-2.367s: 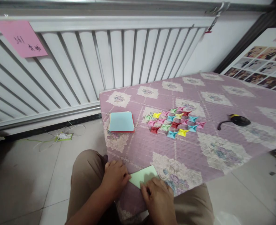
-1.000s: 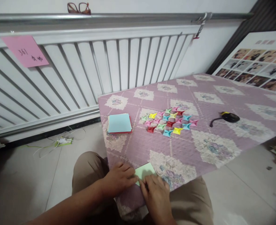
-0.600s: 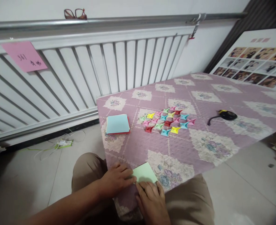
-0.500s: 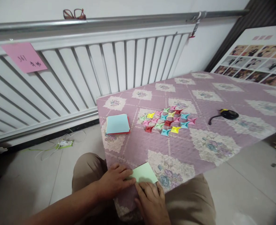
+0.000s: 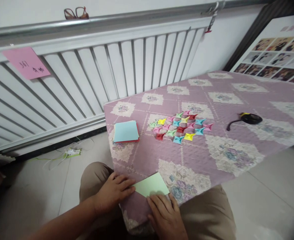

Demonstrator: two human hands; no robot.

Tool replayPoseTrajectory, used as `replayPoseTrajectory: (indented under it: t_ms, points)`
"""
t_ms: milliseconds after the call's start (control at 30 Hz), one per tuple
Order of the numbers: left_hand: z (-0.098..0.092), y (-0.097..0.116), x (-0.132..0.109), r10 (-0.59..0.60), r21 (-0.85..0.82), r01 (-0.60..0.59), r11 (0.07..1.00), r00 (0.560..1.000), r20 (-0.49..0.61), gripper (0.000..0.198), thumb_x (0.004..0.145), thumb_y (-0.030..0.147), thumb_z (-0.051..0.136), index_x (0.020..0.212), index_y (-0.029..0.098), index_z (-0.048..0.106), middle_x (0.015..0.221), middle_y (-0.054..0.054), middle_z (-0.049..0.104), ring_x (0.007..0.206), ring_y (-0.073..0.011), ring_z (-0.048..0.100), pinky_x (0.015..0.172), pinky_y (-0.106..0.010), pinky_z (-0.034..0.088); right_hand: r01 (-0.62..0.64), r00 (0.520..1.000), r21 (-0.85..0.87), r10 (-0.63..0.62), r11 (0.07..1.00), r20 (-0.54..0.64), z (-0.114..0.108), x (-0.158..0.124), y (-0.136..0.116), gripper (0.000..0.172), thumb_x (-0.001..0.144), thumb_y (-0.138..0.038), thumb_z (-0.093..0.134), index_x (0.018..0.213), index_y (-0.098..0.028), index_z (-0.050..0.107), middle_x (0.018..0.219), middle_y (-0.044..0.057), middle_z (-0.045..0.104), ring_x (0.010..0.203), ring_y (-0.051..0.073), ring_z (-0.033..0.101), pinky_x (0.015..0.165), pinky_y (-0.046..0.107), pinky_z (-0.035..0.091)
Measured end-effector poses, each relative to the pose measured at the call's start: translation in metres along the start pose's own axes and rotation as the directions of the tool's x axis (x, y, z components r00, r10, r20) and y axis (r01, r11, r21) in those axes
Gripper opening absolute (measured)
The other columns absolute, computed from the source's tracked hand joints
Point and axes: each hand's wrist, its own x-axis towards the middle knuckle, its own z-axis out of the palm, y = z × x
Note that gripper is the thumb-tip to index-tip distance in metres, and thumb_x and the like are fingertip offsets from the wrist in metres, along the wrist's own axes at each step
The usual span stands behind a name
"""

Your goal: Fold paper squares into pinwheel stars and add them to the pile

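Observation:
A pale green sheet of paper (image 5: 152, 184), seemingly folded, lies at the near corner of the cloth-covered table. My left hand (image 5: 114, 191) lies flat at the paper's left corner, fingers stretched out and fingertips at its edge. Across the paper's lower edge rest the fingers of my right hand (image 5: 165, 211), laid flat and side by side; its thumb is tucked low. Beyond my hands sits a stack of coloured paper (image 5: 126, 131), light blue on top with red showing beneath. Several small folded paper pieces (image 5: 180, 129) in pink, red, yellow, blue and green stand in rows.
A purple floral tablecloth (image 5: 147, 156) covers the table. Toward its right lies a black object with a thin curved tail (image 5: 251, 118). Behind the table runs a white radiator (image 5: 127, 66); a power strip (image 5: 73, 152) with cables lies on the floor at left.
My left hand has slid left, off most of the paper, so more of its left corner shows. My right hand stays on the lower edge. The view has shifted slightly.

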Motion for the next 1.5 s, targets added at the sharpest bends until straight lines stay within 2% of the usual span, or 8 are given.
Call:
replayPoseTrajectory:
  t_ms: [367,767,967,1067,1233,1333,1400,1500]
  points:
    - [-0.001,0.014,-0.008,-0.111,0.063,0.106,0.992,0.992,0.067,0.039,0.093,0.022,0.05,0.132,0.026,0.048,0.138,-0.003,0.05,0.122,-0.0246,0.043,0.098,-0.042,0.03,-0.001,0.997,0.07,0.006,0.998,-0.071,-0.001,-0.005,0.006,0.024,0.094,-0.034,0.046,0.107,-0.026,0.065,0.104,0.0,0.069,0.105,0.018,0.055,0.11,0.038,0.02]
    - [0.003,0.02,-0.008,-0.159,0.055,0.157,0.986,0.987,0.037,0.042,0.091,0.014,0.052,0.131,0.023,0.049,0.139,-0.003,0.049,0.125,-0.0235,0.044,0.099,-0.038,0.039,-0.084,0.984,0.111,0.1,0.99,-0.144,-0.01,0.006,-0.003,0.024,0.095,-0.029,0.041,0.095,-0.026,0.065,0.095,0.0,0.069,0.098,0.02,0.056,0.1,0.039,0.031]
    - [0.015,0.021,-0.01,-0.169,0.069,0.17,0.983,0.985,-0.027,0.045,0.086,0.007,0.053,0.128,0.021,0.051,0.136,-0.004,0.052,0.125,-0.0219,0.045,0.101,-0.036,0.041,-0.171,0.984,0.063,0.168,0.983,0.053,-0.017,0.021,-0.004,0.008,0.081,-0.021,0.062,0.074,-0.025,0.061,0.079,-0.001,0.063,0.079,0.018,0.053,0.076,0.033,0.038]
    - [0.021,0.022,-0.011,-0.168,0.075,0.171,0.982,0.984,-0.054,0.054,0.081,0.001,0.051,0.13,0.023,0.049,0.137,-0.002,0.051,0.126,-0.0206,0.045,0.101,-0.034,0.041,-0.22,0.967,-0.011,0.22,0.975,0.128,-0.013,0.029,-0.001,0.012,0.072,-0.023,0.073,0.071,-0.024,0.061,0.076,-0.001,0.063,0.079,0.019,0.054,0.074,0.033,0.038]
    - [0.034,0.02,-0.011,-0.186,0.108,0.195,0.975,0.979,-0.085,0.061,0.075,-0.003,0.047,0.128,0.027,0.051,0.135,0.002,0.053,0.122,-0.0192,0.05,0.096,-0.03,0.046,-0.29,0.91,-0.057,0.294,0.955,0.294,-0.008,0.039,0.005,0.011,0.071,-0.026,0.074,0.074,-0.024,0.064,0.084,0.0,0.066,0.086,0.021,0.057,0.08,0.035,0.038]
    - [0.044,0.019,-0.008,-0.198,0.106,0.202,0.973,0.979,-0.047,0.061,0.072,-0.003,0.046,0.124,0.027,0.056,0.133,0.002,0.056,0.119,-0.0187,0.053,0.093,-0.026,0.047,-0.289,0.909,-0.038,0.286,0.957,0.302,-0.007,0.039,0.007,0.017,0.069,-0.029,0.077,0.08,-0.026,0.065,0.088,-0.002,0.067,0.087,0.02,0.058,0.083,0.034,0.038]
    - [0.049,0.019,-0.006,-0.232,0.084,0.234,0.969,0.972,-0.026,0.058,0.073,-0.001,0.048,0.123,0.026,0.058,0.132,0.0,0.057,0.116,-0.0182,0.055,0.091,-0.024,0.048,-0.255,0.929,-0.038,0.256,0.966,0.267,-0.005,0.037,0.01,0.023,0.067,-0.032,0.079,0.085,-0.029,0.065,0.087,-0.004,0.067,0.085,0.019,0.059,0.083,0.034,0.039]
    - [0.049,0.019,-0.005,-0.266,0.08,0.271,0.959,0.962,-0.059,0.047,0.076,0.005,0.05,0.115,0.027,0.062,0.125,0.0,0.061,0.11,-0.018,0.059,0.086,-0.023,0.05,-0.166,0.965,-0.087,0.18,0.982,0.192,0.0,0.036,0.014,0.019,0.069,-0.039,0.077,0.081,-0.031,0.065,0.079,-0.005,0.067,0.08,0.017,0.06,0.081,0.033,0.04]
